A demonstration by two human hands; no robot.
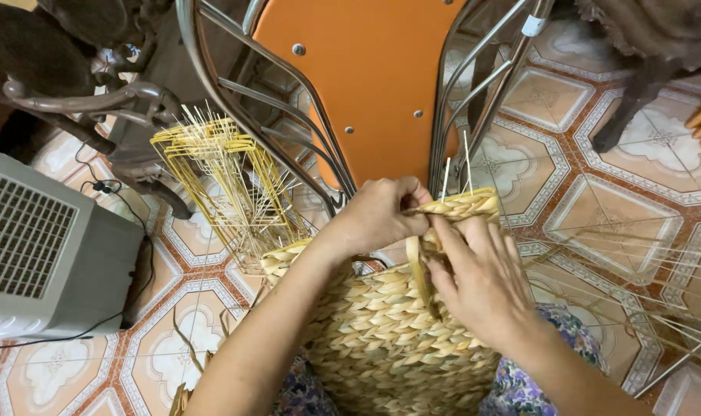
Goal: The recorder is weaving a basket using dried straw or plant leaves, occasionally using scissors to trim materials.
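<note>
While bent over a woven straw basket [389, 331] at six o'clock: left hand [377, 216] clenched on the braided rim [462, 206], right hand [481, 281] pinching a loose straw strand [419, 270] against the weave. At ten o'clock, a yellow wire frame [227, 181]; at twelve, an orange chair [366, 77]; at nine, a grey appliance [50, 246].

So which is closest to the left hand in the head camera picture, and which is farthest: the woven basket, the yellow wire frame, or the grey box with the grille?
Counting from the left hand:
1. Woven basket: touching, the hand grips its braided rim at the middle.
2. Yellow wire frame: on the floor, a bit to the left.
3. Grey box with the grille: far left edge, farthest.
</note>
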